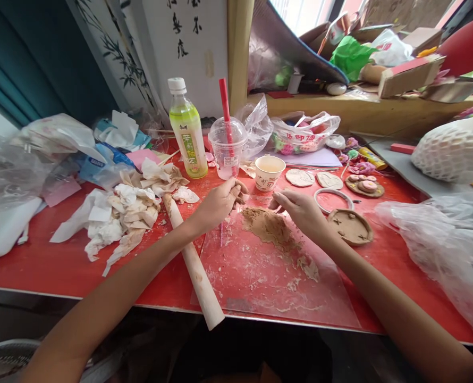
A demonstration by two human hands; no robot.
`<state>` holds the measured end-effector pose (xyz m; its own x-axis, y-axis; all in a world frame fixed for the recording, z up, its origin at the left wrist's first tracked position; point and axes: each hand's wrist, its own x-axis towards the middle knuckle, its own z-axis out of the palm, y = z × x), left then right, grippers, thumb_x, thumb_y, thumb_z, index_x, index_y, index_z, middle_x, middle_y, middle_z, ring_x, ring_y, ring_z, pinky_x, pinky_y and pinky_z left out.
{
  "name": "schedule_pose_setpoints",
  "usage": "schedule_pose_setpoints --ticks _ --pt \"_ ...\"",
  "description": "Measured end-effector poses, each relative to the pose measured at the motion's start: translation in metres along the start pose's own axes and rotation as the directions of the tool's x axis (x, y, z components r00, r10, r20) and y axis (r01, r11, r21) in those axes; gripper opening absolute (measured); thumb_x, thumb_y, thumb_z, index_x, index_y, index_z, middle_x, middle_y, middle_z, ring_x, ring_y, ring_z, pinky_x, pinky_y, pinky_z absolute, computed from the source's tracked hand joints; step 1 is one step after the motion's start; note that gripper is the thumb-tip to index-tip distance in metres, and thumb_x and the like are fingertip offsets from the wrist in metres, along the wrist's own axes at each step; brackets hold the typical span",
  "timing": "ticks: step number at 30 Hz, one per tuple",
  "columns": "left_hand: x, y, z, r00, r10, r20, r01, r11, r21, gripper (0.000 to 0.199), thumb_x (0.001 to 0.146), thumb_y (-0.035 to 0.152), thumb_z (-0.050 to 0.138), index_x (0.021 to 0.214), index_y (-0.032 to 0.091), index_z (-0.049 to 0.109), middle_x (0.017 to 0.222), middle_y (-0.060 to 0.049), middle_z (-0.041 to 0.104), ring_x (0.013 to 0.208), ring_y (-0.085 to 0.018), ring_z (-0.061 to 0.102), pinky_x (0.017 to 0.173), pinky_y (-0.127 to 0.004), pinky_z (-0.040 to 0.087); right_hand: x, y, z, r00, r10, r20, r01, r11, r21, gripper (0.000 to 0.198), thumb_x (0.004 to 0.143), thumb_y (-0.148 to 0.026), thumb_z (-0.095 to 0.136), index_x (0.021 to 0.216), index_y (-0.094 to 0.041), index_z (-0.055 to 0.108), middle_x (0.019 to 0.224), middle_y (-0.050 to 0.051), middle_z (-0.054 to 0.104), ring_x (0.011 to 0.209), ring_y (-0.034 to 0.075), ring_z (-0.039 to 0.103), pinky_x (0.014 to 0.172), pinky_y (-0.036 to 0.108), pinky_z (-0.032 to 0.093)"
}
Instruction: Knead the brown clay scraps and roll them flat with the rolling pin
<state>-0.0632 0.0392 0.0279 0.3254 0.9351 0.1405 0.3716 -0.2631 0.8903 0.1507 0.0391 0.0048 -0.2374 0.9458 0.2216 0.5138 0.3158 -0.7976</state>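
My left hand (222, 202) hovers over the back of a clear sheet (252, 290), its fingers curled together. Something brown and claylike shows at its fingertips, too small to name. Across from it, my right hand (294, 206) is pinched closed; whatever lies between the fingers is hidden. Below and between both hands, a smeared patch of brown clay (266, 226) sticks to the sheet. A paper cup (269, 175) of cloudy liquid stands just behind. Right of my right hand are a pale ring (320, 198) and a round brown clay piece (356, 230).
A wooden rolling pin (200, 282) slants over the table's front edge beneath my left forearm. Crumpled tissues (120, 213) lie left. Behind stand a drink bottle (188, 138) and a plastic cup (222, 143) with a red straw. Plastic bags (439, 244) cover the right side.
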Motion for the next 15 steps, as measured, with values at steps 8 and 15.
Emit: schedule_pose_setpoints --ticks 8,15 --pt "-0.002 0.005 0.001 0.998 0.029 0.06 -0.034 0.997 0.076 0.027 0.088 0.042 0.046 0.09 0.017 0.055 0.085 -0.002 0.06 0.07 -0.01 0.053 0.062 -0.022 0.04 -0.006 -0.015 0.005 0.971 0.201 0.128 -0.237 0.873 0.426 0.049 0.083 -0.063 0.041 0.061 -0.019 0.042 0.049 -0.005 0.042 0.043 0.007 0.04 0.045 0.022 0.03" --pt "-0.015 0.019 0.014 0.982 0.187 0.01 -0.182 0.968 -0.174 0.027 0.09 0.034 0.047 0.111 0.02 0.056 0.112 -0.005 0.059 0.104 -0.016 0.055 0.09 -0.027 0.041 -0.015 -0.027 0.012 0.891 0.113 0.439 -0.393 0.676 0.624 0.058 0.083 -0.068 0.03 0.095 -0.018 0.056 0.074 0.004 0.059 0.06 0.011 0.056 0.055 0.024 0.046"
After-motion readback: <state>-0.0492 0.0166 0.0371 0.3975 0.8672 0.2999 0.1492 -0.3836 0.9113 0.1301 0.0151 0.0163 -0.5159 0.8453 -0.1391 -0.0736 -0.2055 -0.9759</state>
